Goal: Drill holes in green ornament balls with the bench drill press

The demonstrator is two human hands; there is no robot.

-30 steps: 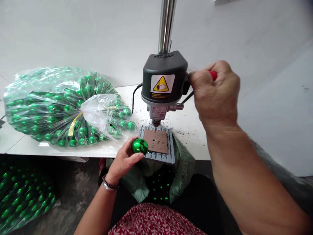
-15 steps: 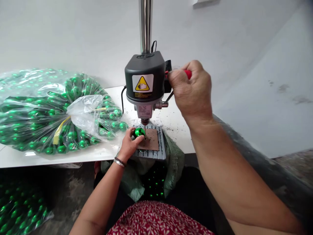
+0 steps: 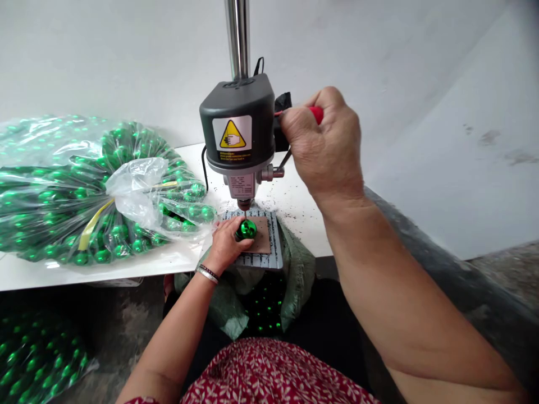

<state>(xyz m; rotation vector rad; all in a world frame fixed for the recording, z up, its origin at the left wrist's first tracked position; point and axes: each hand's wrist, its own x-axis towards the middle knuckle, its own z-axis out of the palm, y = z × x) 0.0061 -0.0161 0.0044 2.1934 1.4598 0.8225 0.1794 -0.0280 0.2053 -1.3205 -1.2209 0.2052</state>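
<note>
A shiny green ball (image 3: 248, 228) is gripped between the thumb and fingers of my left hand (image 3: 227, 241). It rests over the brown board (image 3: 263, 238) on the grey slotted base (image 3: 277, 255). Directly above it is the thin bit (image 3: 245, 214) of a small drill press (image 3: 238, 120); whether the tip touches the ball I cannot tell. My right hand (image 3: 326, 143) is wrapped round the red-ended lever (image 3: 316, 114) at the right side of the drill press head.
A clear bag of green balls (image 3: 101, 202) covers the table's left side. Another bag of green balls (image 3: 37, 353) lies at lower left. A green woven sack (image 3: 300, 280) with balls inside hangs below the base. Dark shavings are scattered on the white table (image 3: 318, 235). A steel column (image 3: 238, 39) rises behind.
My left hand has brought the green ball slightly right relative to the base, under the bit. My right hand keeps its hold on the lever. The whole view has shifted slightly.
</note>
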